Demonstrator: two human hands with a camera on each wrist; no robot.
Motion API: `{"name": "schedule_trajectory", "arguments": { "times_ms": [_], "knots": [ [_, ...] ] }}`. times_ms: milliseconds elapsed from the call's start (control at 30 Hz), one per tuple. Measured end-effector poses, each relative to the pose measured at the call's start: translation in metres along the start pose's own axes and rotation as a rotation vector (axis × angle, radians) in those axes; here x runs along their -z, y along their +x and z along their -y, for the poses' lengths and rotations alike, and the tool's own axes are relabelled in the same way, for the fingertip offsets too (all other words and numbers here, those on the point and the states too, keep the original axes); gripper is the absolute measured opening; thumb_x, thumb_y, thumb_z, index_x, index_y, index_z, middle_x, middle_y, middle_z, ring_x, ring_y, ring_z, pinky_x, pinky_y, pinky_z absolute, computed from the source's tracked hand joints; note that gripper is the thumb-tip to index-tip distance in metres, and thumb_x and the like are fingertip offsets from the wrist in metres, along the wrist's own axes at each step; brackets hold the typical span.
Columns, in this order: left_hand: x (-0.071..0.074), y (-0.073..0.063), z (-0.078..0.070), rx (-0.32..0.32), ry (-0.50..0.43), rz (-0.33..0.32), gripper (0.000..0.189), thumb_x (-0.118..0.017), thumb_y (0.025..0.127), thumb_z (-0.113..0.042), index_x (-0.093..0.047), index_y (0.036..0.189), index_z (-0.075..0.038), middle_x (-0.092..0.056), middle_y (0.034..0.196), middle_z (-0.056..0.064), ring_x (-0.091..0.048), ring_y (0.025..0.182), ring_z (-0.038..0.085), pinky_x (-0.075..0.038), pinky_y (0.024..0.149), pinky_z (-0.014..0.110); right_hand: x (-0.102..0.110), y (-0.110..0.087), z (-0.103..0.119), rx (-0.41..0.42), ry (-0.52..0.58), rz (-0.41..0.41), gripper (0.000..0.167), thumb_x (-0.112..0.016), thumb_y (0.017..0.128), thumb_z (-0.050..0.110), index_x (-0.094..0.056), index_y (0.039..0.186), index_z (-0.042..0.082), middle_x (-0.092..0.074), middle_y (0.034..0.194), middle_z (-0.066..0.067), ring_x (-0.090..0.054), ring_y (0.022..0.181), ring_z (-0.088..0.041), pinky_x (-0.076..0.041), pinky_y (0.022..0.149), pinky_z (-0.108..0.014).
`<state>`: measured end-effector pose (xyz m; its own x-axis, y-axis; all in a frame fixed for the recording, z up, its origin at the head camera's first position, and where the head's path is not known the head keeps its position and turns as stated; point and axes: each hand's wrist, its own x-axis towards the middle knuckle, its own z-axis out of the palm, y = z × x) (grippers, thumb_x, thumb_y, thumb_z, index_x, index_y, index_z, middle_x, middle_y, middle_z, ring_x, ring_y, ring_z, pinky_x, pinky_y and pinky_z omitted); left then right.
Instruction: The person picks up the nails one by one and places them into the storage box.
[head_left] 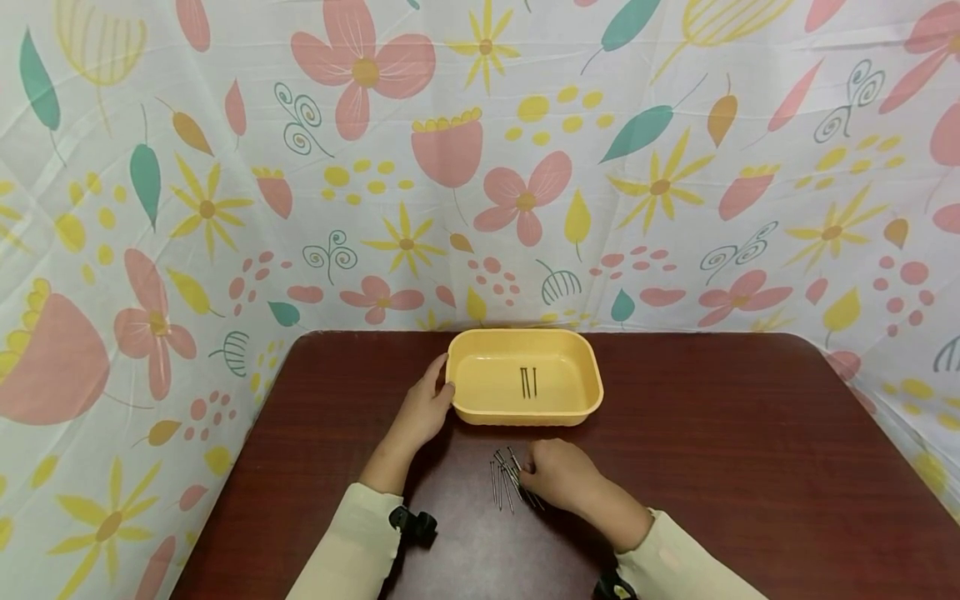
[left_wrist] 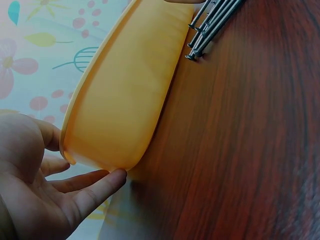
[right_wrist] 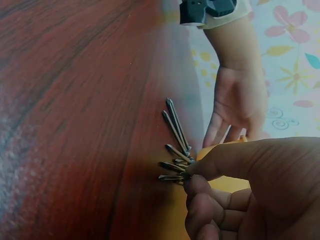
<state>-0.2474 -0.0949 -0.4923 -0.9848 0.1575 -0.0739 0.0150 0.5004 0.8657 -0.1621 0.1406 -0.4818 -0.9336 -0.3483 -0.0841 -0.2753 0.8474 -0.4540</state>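
We see the person's left hand [head_left: 422,410] at the left end of a yellow tray [head_left: 525,418], its fingers spread and touching the outer wall and rim. The right hand [head_left: 564,475] is over the table [head_left: 712,450] just in front of the tray, its thumb and forefinger pinching at the loose nails [head_left: 507,472], while its other fingers curl in toward the palm; we cannot tell how many nails are between the fingertips. These nails lie in a loose, fanned bunch on the dark reddish-brown tabletop, several overlapping, with heads toward the tray and points toward the person. Inside the tray, near the middle of its floor, we find three laid nails [head_left: 524,383] side by side, nearly parallel, the left two closer together than the third. The tray sits upright near the table's far edge, in front of a white cloth [head_left: 637,67] printed with flowers and leaves in pink, yellow and teal. We also notice pale sleeves [head_left: 348,537] on both arms and a black device [head_left: 414,527] at each wrist.
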Motion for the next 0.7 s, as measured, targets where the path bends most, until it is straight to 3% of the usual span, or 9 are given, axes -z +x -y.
{"name": "schedule_trajectory", "arguments": {
  "times_ms": [167,267,433,533,600,700],
  "knots": [
    [0.000,0.000,-0.001,-0.002,0.006,-0.004,0.059,-0.043,0.107,-0.031,-0.023,0.162,-0.026,-0.058,0.090,0.010,-0.045,0.055,0.015,-0.045,0.077,0.036,0.005,0.001,0.000,0.020,0.007,-0.012,0.030,-0.069,0.079,0.014,-0.049,0.057,0.020,-0.043,0.055,0.012,-0.039,0.053,-0.008,-0.034,0.052,-0.025],
    [0.000,-0.001,-0.002,0.003,0.002,-0.006,0.059,-0.043,0.107,-0.032,-0.022,0.162,-0.027,-0.060,0.094,0.009,-0.045,0.054,0.014,-0.046,0.076,0.037,0.011,0.001,0.001,0.034,0.022,-0.031,0.025,-0.070,0.080,0.014,-0.054,0.062,0.019,-0.049,0.060,0.011,-0.044,0.057,-0.007,-0.039,0.056,-0.026],
    [0.000,0.001,-0.001,0.006,0.006,-0.007,0.059,-0.042,0.107,-0.033,-0.022,0.162,-0.027,-0.060,0.097,0.012,-0.042,0.054,0.015,-0.044,0.091,0.043,0.025,0.004,0.000,0.054,0.057,-0.047,0.019,-0.069,0.084,0.014,-0.060,0.068,0.019,-0.056,0.062,0.012,-0.048,0.059,-0.006,-0.042,0.059,-0.024],
    [-0.001,0.001,-0.001,0.008,0.008,-0.012,0.059,-0.043,0.107,-0.033,-0.023,0.162,-0.027,-0.063,0.108,0.013,-0.048,0.062,0.017,-0.043,0.095,0.045,0.034,0.005,0.000,0.032,0.080,-0.038,0.019,-0.069,0.088,0.017,-0.062,0.071,0.019,-0.058,0.063,0.010,-0.047,0.057,-0.006,-0.041,0.057,-0.025],
    [-0.001,0.001,-0.001,0.009,0.013,-0.018,0.059,-0.043,0.106,-0.033,-0.024,0.162,-0.027,-0.063,0.122,0.012,-0.056,0.077,0.020,-0.043,0.097,0.046,0.041,0.007,0.000,0.007,0.085,-0.033,0.017,-0.069,0.090,0.019,-0.063,0.073,0.018,-0.059,0.065,0.009,-0.048,0.057,-0.008,-0.041,0.058,-0.026],
    [-0.001,0.000,-0.001,0.013,0.012,-0.023,0.059,-0.044,0.106,-0.035,-0.024,0.162,-0.028,-0.059,0.137,0.012,-0.059,0.100,0.026,-0.042,0.100,0.048,0.050,0.010,0.000,-0.019,0.084,-0.032,0.014,-0.068,0.091,0.020,-0.064,0.078,0.016,-0.061,0.068,0.008,-0.050,0.060,-0.008,-0.043,0.061,-0.027]
  ]
}}
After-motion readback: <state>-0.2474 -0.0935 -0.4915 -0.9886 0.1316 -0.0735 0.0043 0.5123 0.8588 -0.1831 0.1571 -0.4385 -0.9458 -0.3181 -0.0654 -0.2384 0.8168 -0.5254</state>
